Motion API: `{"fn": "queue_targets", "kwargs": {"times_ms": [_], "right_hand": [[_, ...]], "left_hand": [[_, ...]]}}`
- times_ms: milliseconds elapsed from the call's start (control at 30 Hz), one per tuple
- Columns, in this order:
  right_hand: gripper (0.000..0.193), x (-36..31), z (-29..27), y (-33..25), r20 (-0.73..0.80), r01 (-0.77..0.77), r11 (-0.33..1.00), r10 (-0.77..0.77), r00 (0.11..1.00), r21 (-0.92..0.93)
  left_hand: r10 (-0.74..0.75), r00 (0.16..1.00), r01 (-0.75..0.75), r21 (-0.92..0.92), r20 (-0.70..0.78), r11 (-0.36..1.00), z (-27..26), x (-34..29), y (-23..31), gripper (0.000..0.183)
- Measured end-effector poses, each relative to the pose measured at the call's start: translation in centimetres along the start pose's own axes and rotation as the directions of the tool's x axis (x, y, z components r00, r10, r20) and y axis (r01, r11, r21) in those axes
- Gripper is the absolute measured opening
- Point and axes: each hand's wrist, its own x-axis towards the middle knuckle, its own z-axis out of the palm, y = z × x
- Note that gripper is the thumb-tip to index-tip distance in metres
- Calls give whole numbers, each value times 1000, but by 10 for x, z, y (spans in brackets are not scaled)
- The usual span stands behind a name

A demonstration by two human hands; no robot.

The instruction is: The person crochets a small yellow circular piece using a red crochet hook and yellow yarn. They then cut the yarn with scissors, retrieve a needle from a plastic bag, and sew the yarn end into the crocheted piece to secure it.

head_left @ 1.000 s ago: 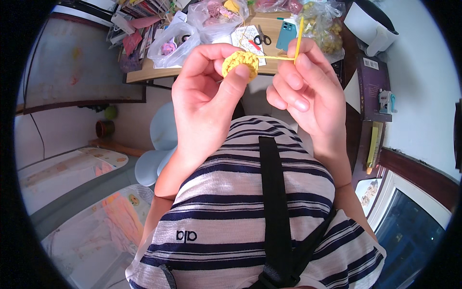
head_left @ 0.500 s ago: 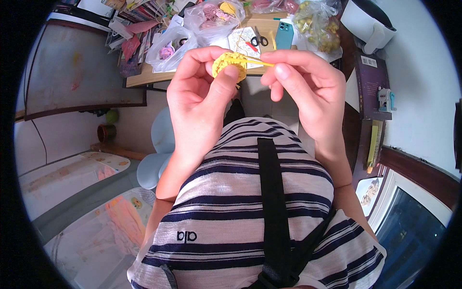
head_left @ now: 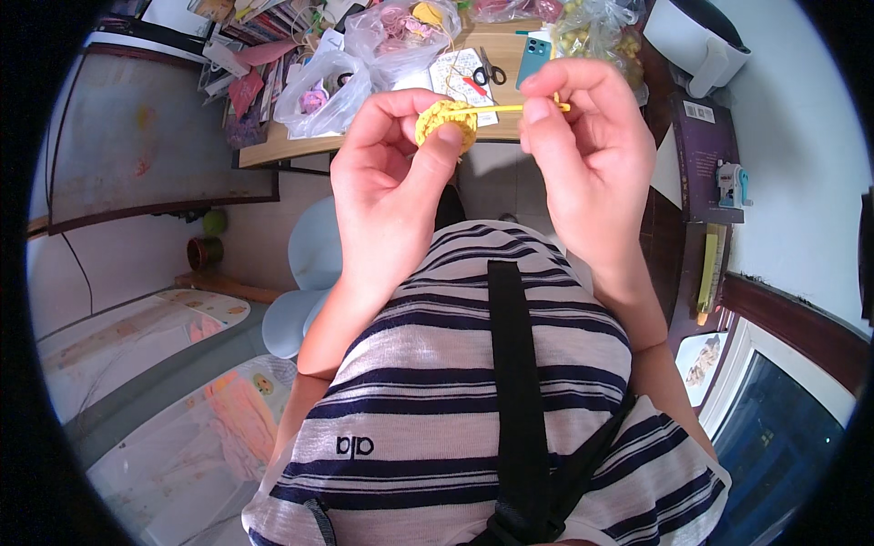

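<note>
My left hand [head_left: 391,168] pinches a small round yellow crochet piece [head_left: 444,116] between thumb and fingers, over the near edge of the table. A thin, straight yellow crochet hook [head_left: 501,108] runs from the right edge of that piece. My right hand [head_left: 592,136] is closed on the hook, thumb against fingertips, and its end sticks out past the thumb. Both hands are raised in front of my striped shirt. The hook's tip is hidden at the stitches.
On the wooden table [head_left: 296,146] lie black scissors [head_left: 490,73], a teal phone [head_left: 534,59], a written notebook page [head_left: 448,68] and plastic bags of yarn [head_left: 401,36]. A bag of yellow-green fruit [head_left: 596,41] sits at the back right. Left of my legs stands a light-blue chair [head_left: 314,246].
My right hand has moved up and to the right with the hook, showing more of its length. My left hand and the crochet piece have shifted slightly right.
</note>
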Motion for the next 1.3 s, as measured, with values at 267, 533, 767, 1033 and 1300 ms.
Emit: {"fn": "queue_targets", "kwargs": {"times_ms": [267, 533, 767, 1033, 1300], "right_hand": [[13, 14, -4, 10, 97, -253, 914, 234, 967, 317], [14, 20, -3, 9, 65, -176, 975, 169, 984, 137], [14, 25, -6, 4, 101, -84, 996, 83, 991, 14], [14, 6, 7, 13, 132, -53, 996, 44, 990, 66], [14, 5, 11, 25, 26, 176, 984, -176, 984, -35]], "left_hand": [[-158, 987, 158, -91, 6, 983, -5, 4, 2, 15], [-92, 996, 92, -1, -18, 996, -7, 3, -5, 14], [51, 999, -52, 66, 20, 996, -5, 0, -8, 14], [107, 994, -107, 93, 3, 990, -2, -1, -9, 17], [4, 999, 0, -67, 55, 998, 4, 0, 1, 14]]}}
